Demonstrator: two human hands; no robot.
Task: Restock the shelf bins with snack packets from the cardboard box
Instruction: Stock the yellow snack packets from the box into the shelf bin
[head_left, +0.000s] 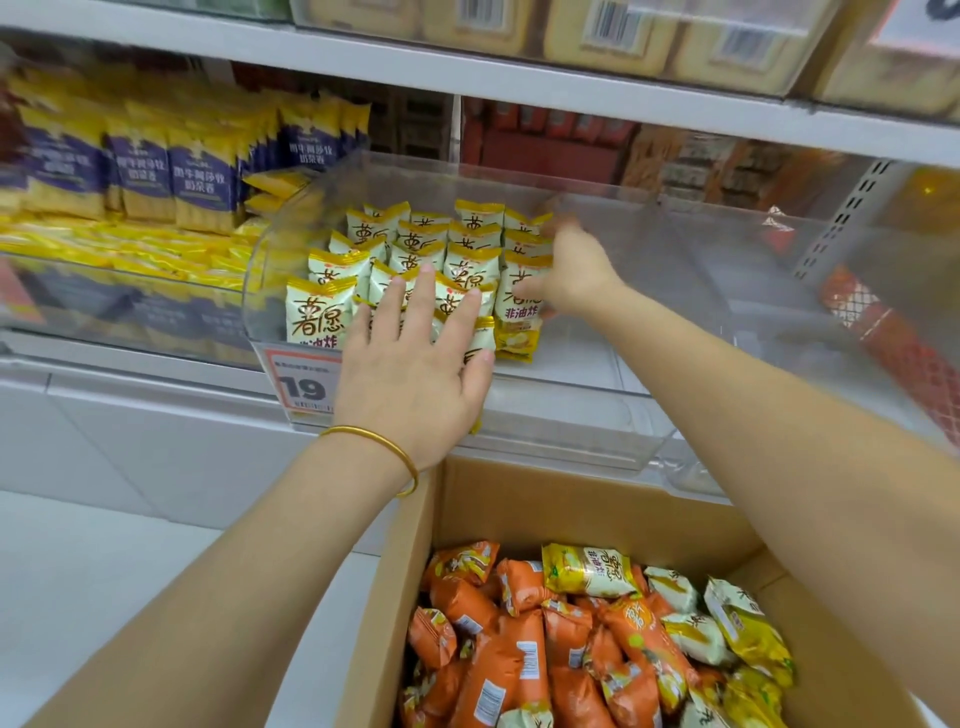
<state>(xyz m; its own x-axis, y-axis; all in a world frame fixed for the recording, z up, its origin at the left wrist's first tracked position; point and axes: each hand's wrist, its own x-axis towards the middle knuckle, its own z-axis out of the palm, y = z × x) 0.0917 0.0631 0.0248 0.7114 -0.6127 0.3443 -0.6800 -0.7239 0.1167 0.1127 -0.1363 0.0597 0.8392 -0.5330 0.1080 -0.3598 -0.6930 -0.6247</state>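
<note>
We see the left hand (415, 358) lying flat, fingers straight and spread, on the front rows of yellow-and-white snack packets (322, 317) standing in the clear shelf bin (571, 421). The right hand (569, 273) reaches deeper in, against the right side of those rows. Its fingers are blurred, so we cannot tell its grip. Below, the open cardboard box (467, 499) holds loose orange packets (498, 670) and a few yellow ones (592, 569).
</note>
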